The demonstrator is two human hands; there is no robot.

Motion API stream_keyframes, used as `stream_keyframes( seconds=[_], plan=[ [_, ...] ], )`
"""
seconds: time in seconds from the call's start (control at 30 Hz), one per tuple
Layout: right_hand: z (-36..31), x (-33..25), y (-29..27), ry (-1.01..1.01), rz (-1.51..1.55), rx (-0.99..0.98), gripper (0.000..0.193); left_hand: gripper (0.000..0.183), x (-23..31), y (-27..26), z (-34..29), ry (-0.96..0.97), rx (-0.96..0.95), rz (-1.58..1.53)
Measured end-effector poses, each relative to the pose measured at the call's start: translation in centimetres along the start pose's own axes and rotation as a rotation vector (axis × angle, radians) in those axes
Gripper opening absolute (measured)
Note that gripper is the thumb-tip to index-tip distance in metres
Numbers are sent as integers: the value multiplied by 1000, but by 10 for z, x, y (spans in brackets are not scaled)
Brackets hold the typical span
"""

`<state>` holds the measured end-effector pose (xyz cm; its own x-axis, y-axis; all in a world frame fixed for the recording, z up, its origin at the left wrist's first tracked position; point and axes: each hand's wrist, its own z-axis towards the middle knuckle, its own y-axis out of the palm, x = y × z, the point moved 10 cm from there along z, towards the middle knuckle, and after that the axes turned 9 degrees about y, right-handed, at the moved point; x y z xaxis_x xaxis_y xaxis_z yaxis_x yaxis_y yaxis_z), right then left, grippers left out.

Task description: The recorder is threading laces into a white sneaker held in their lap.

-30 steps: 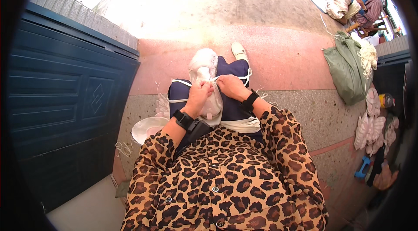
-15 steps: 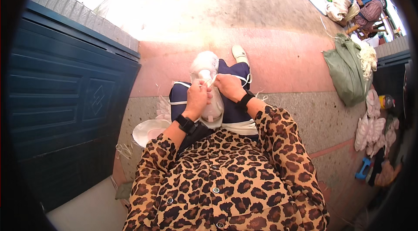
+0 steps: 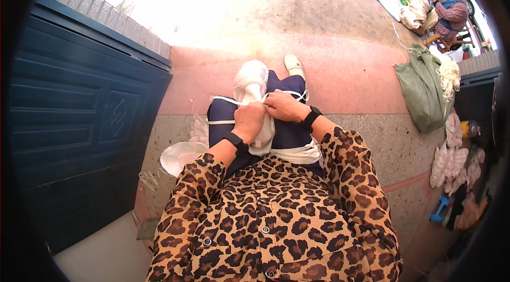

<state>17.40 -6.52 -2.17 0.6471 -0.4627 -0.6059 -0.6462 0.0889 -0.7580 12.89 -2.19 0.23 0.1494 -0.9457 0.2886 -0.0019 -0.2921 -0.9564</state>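
A pale, whitish shoe upper (image 3: 250, 76) lies lengthwise on my lap, its rounded end pointing away and a small pink tab at the near end. My left hand (image 3: 248, 121) is closed over its middle, gripping a white lace (image 3: 227, 100). My right hand (image 3: 287, 106) pinches the lace just right of it, the fingertips of both hands almost touching. Lace lengths cross both navy-covered thighs, and a bundle of white laces (image 3: 297, 153) rests on my right thigh. My hands hide the upper's middle.
A white bowl-shaped piece (image 3: 183, 157) and pale uppers (image 3: 199, 130) lie to my left, before a dark blue door (image 3: 58, 106). At right are a green sack (image 3: 424, 90) and more pale uppers (image 3: 450, 160). Another person (image 3: 451, 13) sits far right with white material.
My left hand has turned and moved slightly right, over the upper's middle. The lace now stretches leftward across my left thigh. My right hand has shifted slightly, staying beside it.
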Motion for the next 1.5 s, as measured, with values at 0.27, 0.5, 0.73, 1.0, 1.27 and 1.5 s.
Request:
stream_keyframes(
  seconds=[0.27,0.5,0.73,1.0,1.27,1.5],
  plan=[
    [-16,-10,-10,28,8,196,20,15,14,-5,-8,191,76,169],
    [-51,-95,-6,-277,-75,360,15,16,-24,-58,-46,68,-129,-298],
    [-21,-70,-14,-95,27,267,25,22,-89,-22,-45,-199,-16,-580],
    [22,-39,-12,28,-76,265,20,19,-72,-18,-22,-110,93,-211],
    [26,-24,-5,112,48,236,21,19,-66,-24,-13,-63,148,-144],
    [19,-19,-13,179,104,267,23,15,-53,-24,-4,20,117,-59]
  ],
)
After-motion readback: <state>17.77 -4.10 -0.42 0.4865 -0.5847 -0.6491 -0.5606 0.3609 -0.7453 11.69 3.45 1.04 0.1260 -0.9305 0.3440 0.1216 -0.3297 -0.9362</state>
